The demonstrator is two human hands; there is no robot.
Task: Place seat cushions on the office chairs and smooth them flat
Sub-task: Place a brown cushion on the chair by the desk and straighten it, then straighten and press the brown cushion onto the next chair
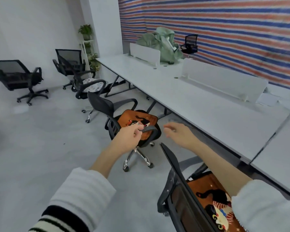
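At 5 o'clock and centre, two chairs by the desk (199, 104) already carry an orange cushion (213, 203) each; a pale one sits at 11. Two bare chairs (18, 76) remain at 10. Left hand (130, 136) pinches the armrest (149, 129); right hand (177, 133) hangs loose, empty.

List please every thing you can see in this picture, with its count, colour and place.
office chairs: six, black; four along the desk side, two at left wall
orange cat cushions: two, on the two nearest chairs
pale cushion: one, on third chair
desk: long, white, right side
desk dividers: two, white, on desk
green bundle: one, desk's far end
plant stand: white, far corner
striped sheet: red, blue, white, back wall
left hand: by middle chair's armrest
right hand: in air, empty
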